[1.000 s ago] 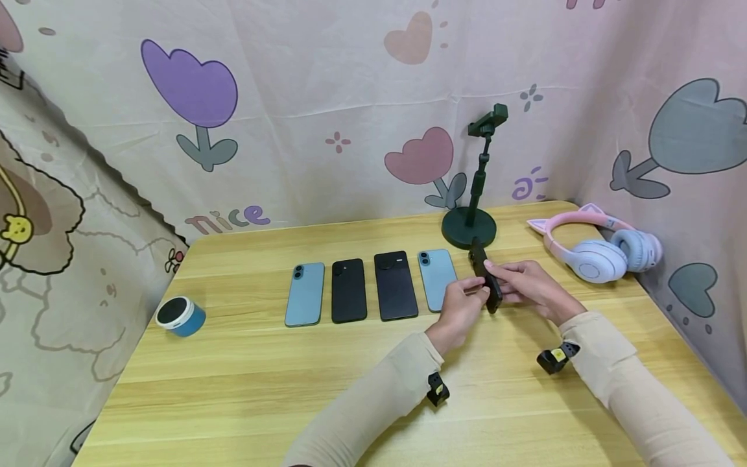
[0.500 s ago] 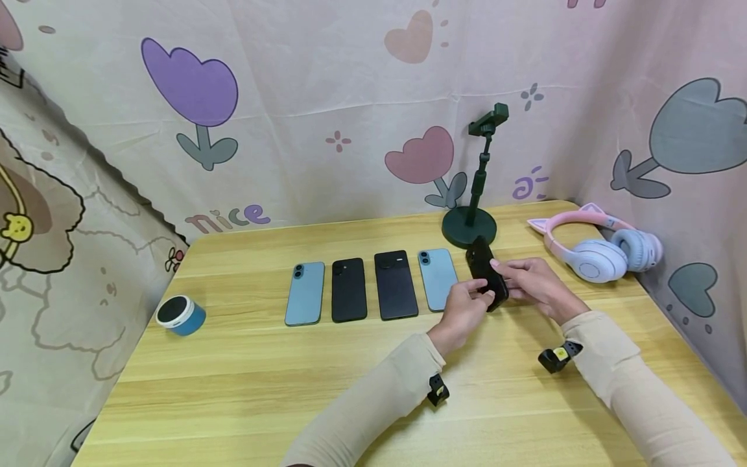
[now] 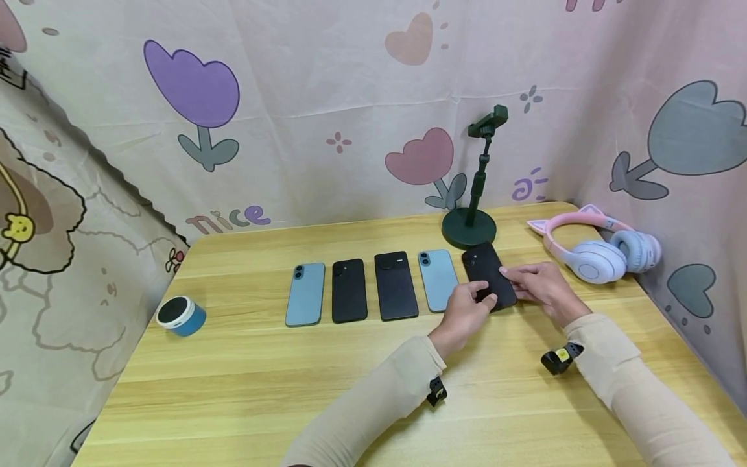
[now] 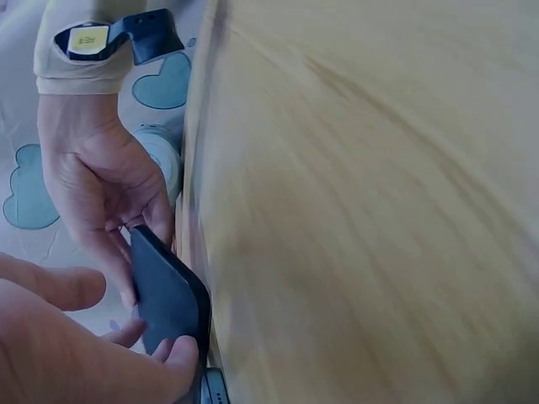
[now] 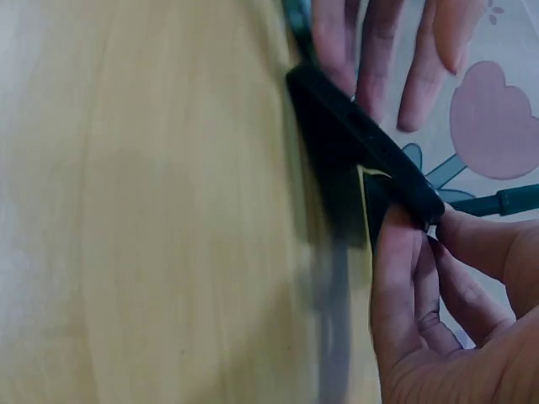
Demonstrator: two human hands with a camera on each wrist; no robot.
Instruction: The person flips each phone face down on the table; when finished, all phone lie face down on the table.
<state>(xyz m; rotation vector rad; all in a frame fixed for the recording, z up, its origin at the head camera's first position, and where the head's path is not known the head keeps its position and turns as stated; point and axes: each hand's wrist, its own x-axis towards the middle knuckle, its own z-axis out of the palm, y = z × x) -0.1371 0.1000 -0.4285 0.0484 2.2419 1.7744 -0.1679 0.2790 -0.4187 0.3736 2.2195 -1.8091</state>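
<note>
A black phone (image 3: 490, 277) lies camera side up at the right end of a row of phones, turned slightly askew. In the right wrist view, its near edge (image 5: 370, 139) is tilted up off the wood. My right hand (image 3: 543, 288) pinches its right edge between thumb and fingers. My left hand (image 3: 463, 314) reaches over its lower left part, with fingertips touching it. Those left fingers (image 5: 379, 59) look fairly straight in the right wrist view. To the left lie a light blue phone (image 3: 438, 279), a dark phone (image 3: 396, 285), a black phone (image 3: 349, 290) and another light blue phone (image 3: 305, 294).
A dark green phone stand (image 3: 469, 227) stands just behind the held phone. Pink and pale blue cat-ear headphones (image 3: 598, 259) lie at the right edge. A blue and white tub (image 3: 182, 316) sits at the far left of the wooden table (image 3: 251, 389).
The black phone has turned from standing on its edge to lying nearly flat, back up, its right side coming down toward the right. Both hands have shifted slightly right with it.
</note>
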